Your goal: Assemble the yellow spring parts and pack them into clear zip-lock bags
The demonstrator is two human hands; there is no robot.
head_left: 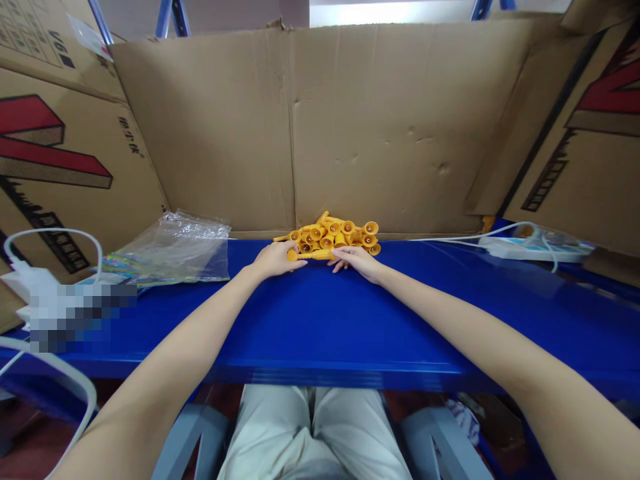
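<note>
A heap of yellow plastic pieces with flared, bell-like ends, like small toy horns (350,229), lies against the cardboard at the back of the table. One yellow toy horn (316,255) lies sideways in front of the heap, between my hands. My left hand (273,260) is closed around its left end, thumb pointing right. At its right end, the fingers of my right hand (361,262) pinch it. Parts of both ends are hidden by my fingers.
Clear plastic bags (175,250) lie on the blue table (320,320) at left. White power strips with cables stand at left and right (537,248). Cardboard walls (390,127) enclose the back and sides. The table's front edge runs above my lap.
</note>
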